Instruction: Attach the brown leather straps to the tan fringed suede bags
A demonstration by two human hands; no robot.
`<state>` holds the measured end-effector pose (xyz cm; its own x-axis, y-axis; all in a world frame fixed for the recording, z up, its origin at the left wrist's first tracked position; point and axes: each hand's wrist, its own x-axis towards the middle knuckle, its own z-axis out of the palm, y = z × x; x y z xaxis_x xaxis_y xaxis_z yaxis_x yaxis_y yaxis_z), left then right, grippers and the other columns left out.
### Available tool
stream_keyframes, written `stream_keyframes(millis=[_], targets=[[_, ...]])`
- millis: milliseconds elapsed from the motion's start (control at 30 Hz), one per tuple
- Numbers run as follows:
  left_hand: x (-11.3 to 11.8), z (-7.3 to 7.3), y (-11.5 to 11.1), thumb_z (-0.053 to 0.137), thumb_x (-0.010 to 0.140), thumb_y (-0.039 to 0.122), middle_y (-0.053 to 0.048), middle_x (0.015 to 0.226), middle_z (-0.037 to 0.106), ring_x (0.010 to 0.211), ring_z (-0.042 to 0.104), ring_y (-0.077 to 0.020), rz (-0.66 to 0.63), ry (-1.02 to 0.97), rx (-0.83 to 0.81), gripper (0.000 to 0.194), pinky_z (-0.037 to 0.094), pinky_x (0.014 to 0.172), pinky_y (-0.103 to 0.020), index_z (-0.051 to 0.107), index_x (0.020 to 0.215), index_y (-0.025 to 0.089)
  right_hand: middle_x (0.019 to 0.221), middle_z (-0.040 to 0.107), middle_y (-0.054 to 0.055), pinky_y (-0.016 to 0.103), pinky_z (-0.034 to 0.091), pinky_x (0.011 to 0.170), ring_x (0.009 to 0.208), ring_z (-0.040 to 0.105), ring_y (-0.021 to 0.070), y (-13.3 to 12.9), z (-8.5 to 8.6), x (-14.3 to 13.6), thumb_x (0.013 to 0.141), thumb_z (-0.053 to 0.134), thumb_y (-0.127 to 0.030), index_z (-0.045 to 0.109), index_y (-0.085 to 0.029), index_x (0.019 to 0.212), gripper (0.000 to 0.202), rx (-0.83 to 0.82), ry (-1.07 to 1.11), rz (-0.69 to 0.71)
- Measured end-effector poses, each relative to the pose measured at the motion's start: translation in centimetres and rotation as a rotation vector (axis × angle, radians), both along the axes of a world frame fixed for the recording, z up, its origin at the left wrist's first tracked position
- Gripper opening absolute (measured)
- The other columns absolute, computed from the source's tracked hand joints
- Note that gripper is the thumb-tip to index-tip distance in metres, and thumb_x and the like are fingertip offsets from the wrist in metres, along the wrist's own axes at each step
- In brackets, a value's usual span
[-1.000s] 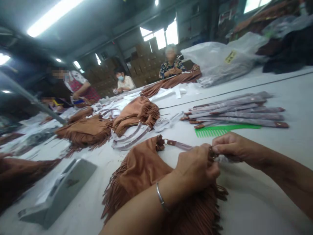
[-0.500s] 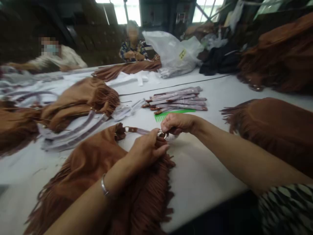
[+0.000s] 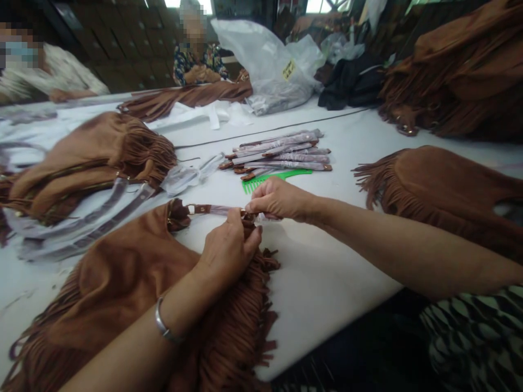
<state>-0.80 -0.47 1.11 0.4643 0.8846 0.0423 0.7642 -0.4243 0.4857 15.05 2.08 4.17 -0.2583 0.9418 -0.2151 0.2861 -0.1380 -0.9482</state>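
L hand [image 3: 229,246] closed on brn fringed suede-look bag [image 3: 128,261]; R hand [image 3: 281,200] pinched plastic-wrapped strap [image 3: 220,209]. Flat white counter [image 3: 322,267] ran R to nr edge.

Brown suede-like bag [image 3: 126,272] with long fringe, laid rumpled beneath left hand [image 3: 229,239], one corner gathered in its fingers. Narrow plastic-wrapped strap [image 3: 218,209], brown-tabbed, joined by metal ring [image 3: 190,209] beyond left hand, stretched toward right hand [image 3: 281,201]; pinched end mostly hidden.
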Motion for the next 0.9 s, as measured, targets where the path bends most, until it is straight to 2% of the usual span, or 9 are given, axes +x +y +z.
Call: stream_keyframes(millis=[67,133,200,367,533,633,733,833,900], targets=[[0.0,-0.2,0.2,0.045,0.087,0.034,-0.009,0.081,0.067,0.078,0.067,-0.0246,-0.034,0.042,0.023,0.02,0.047,0.064,-0.031,0.042,0.096,0.016,0.035,0.038,-0.005,0.015,0.017,0.029,0.03,0.029,0.0033,-1.0,-0.8,-0.3,0.067,0.059,-0.022,0.046,-0.012,0.05,0.024,-0.024,0.059,-0.101],[-0.1,-0.2,0.4,0.045,0.086,0.033,-0.008,0.08,0.067,0.075,0.066,-0.0229,-0.094,0.067,0.058,0.018,0.046,0.063,-0.029,0.044,0.094,0.016,0.035,0.037,-0.006,0.015,0.017,0.029,0.03,0.027,0.0033,-1.5,-1.1,0.0,0.068,0.058,-0.022,0.045,-0.013,0.05,0.025,-0.089,0.09,-0.095],[-0.3,-0.3,0.5,0.046,0.085,0.033,-0.007,0.08,0.067,0.073,0.066,-0.0212,-0.164,0.066,0.098,0.019,0.046,0.061,-0.028,0.046,0.093,0.016,0.036,0.038,-0.005,0.014,0.017,0.028,0.03,0.027,0.003,-1.3,-0.8,0.5,0.069,0.058,-0.02,0.048,-0.011,0.052,0.022,-0.154,0.074,-0.005],[-1.0,-0.3,0.8,0.051,0.083,0.036,-0.004,0.079,0.068,0.068,0.065,-0.0167,-0.296,0.007,0.105,0.023,0.045,0.059,-0.024,0.051,0.094,0.016,0.049,0.053,0.001,0.012,0.018,0.027,0.031,0.031,0.0016,0.6,0.3,2.0,0.068,0.058,-0.012,0.055,-0.006,0.057,0.013,-0.275,0.014,0.292],[-1.6,-0.4,1.2,0.053,0.084,0.036,-0.002,0.076,0.069,0.064,0.064,-0.0142,-0.413,-0.083,0.225,0.021,0.045,0.057,-0.023,0.054,0.091,0.016,0.051,0.053,0.001,0.013,0.019,0.028,0.033,0.034,0.002,1.9,-0.4,2.6,0.068,0.065,-0.019,0.056,-0.006,0.059,0.018,-0.3,0.097,0.471],[-1.8,-0.8,1.4,0.053,0.084,0.037,-0.001,0.073,0.069,0.063,0.064,-0.0142,-0.317,-0.128,0.316,0.021,0.046,0.057,-0.024,0.055,0.088,0.017,0.049,0.05,-0.001,0.013,0.021,0.031,0.035,0.035,0.0023,1.6,-0.5,2.6,0.07,0.072,-0.031,0.056,-0.007,0.065,0.029,-0.233,0.104,0.463],[-1.6,-1.2,1.4,0.053,0.084,0.037,-0.001,0.073,0.069,0.063,0.065,-0.0148,-0.197,-0.127,0.335,0.02,0.046,0.057,-0.024,0.055,0.088,0.017,0.046,0.047,-0.003,0.012,0.026,0.036,0.039,0.036,0.0027,0.8,0.1,2.6,0.081,0.064,-0.039,0.052,-0.009,0.066,0.036,-0.076,-0.007,0.414],[-1.3,-1.3,1.3,0.053,0.083,0.037,-0.001,0.074,0.07,0.064,0.065,-0.0151,-0.194,-0.136,0.317,0.02,0.048,0.059,-0.024,0.055,0.088,0.017,0.046,0.044,-0.004,0.013,0.026,0.038,0.04,0.035,0.0026,0.7,0.9,2.7,0.086,0.058,-0.041,0.053,-0.009,0.067,0.038,0.014,-0.119,0.457],[-1.3,-1.2,1.2,0.053,0.083,0.036,-0.002,0.074,0.07,0.064,0.065,-0.0151,-0.22,-0.14,0.336,0.02,0.048,0.06,-0.025,0.055,0.088,0.017,0.045,0.042,-0.004,0.013,0.025,0.036,0.038,0.033,0.0027,1.3,1.4,2.8,0.085,0.059,-0.045,0.058,-0.008,0.07,0.04,-0.023,-0.139,0.557]])
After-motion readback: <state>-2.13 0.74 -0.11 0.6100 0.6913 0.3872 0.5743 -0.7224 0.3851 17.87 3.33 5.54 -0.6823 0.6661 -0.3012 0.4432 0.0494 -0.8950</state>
